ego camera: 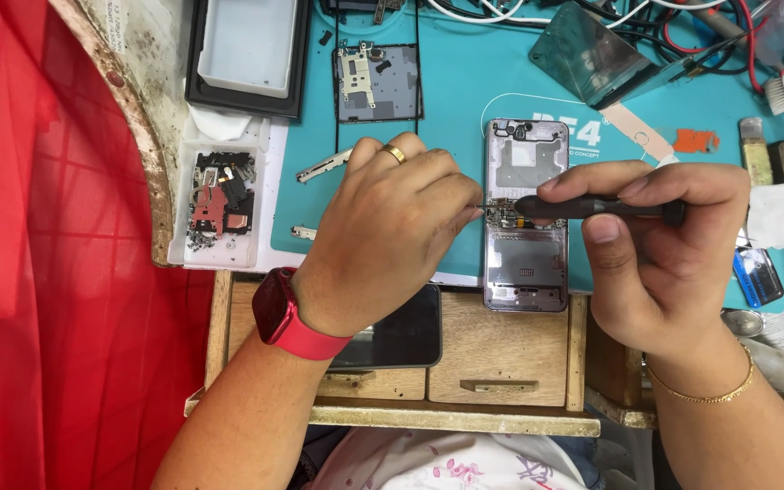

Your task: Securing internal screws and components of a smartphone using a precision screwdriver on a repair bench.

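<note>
Across the top of a wooden workbench lies one large teal rubber work mat, with one red cloth hanging along the left edge of the view. On the mat, near its front edge, lies one opened lilac phone body, back cover off, its metal shields and circuit parts exposed. It lies lengthwise, top end away from the person. Two bare hands meet over its middle. The left hand, with one gold ring and one red wristwatch on its wrist, is curled with fingertips pinched together at the phone's left edge; whether they grip something small cannot be told. The right hand, with one thin gold bangle, is clamped around one slim black screwdriver, held level, its tip touching the phone's central circuit area.

One black tray with a pale grey insert sits at the upper left. Below it, one white parts tray holds small dark and copper-coloured components and loose screws. One grey inner phone plate lies on the mat above the left hand. One dark phone screen rests on the bench front, partly under the left wrist. Two wooden drawers show beneath.
</note>
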